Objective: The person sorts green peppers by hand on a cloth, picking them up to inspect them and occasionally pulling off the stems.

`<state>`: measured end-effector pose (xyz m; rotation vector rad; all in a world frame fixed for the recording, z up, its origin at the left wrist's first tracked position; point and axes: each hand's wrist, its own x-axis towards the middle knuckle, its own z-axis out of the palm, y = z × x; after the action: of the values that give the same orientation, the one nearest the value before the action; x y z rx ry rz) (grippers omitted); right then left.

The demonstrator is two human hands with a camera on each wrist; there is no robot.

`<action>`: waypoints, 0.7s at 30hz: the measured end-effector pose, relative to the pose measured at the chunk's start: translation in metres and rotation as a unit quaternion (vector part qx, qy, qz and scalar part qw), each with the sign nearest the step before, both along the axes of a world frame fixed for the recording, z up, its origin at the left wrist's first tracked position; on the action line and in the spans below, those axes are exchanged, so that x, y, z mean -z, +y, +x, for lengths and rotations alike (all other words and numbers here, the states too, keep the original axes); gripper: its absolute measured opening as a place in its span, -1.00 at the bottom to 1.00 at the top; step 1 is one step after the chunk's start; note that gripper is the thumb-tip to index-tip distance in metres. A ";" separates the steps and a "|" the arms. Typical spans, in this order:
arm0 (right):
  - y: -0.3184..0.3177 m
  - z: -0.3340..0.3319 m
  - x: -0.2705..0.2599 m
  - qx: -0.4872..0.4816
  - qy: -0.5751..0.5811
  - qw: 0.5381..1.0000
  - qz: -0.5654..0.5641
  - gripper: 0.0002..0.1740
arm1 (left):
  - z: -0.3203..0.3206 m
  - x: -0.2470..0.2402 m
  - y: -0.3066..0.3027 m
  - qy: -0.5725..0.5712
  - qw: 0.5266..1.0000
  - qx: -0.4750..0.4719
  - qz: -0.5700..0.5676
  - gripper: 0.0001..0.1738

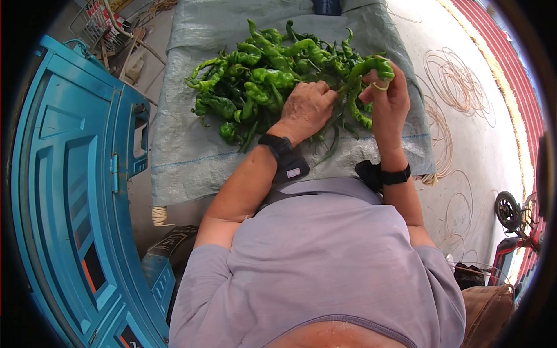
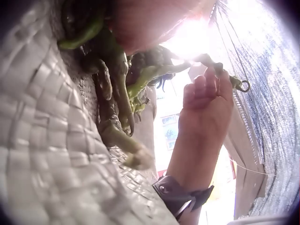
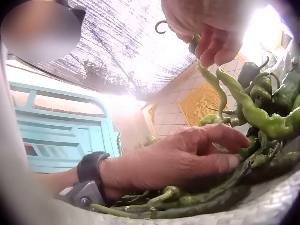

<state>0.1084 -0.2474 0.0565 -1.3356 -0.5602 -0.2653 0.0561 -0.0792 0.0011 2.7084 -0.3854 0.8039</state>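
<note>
A heap of long, wrinkled green peppers lies on a pale woven plastic sheet. My left hand is low in the front of the heap, fingertips hidden from above. In the right wrist view the left thumb and forefinger pinch at a dark green pepper. Raised at the heap's right side, my right hand grips a curved, bright green pepper between thumb and fingers. That pepper's curled stem sticks out past the hand in the right wrist view.
A blue metal vehicle panel stands to the left. Coils of thin wire lie on the floor at the right, with a wheel farther down. A dark blue object sits at the sheet's far edge.
</note>
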 end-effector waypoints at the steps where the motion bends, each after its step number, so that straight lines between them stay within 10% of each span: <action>1: -0.001 -0.001 -0.002 -0.002 -0.002 1.000 0.012 -0.63 | 0.000 0.002 0.000 0.002 1.000 -0.003 0.018 -0.70; 21: -0.005 -0.002 -0.005 0.009 -0.021 0.998 -0.051 -0.66 | -0.004 -0.006 0.002 0.063 0.997 0.007 0.043 -0.61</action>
<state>0.1061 -0.2522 0.0614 -1.4368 -0.6036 -0.2826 0.0520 -0.0777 0.0074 2.8136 -0.4197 0.6232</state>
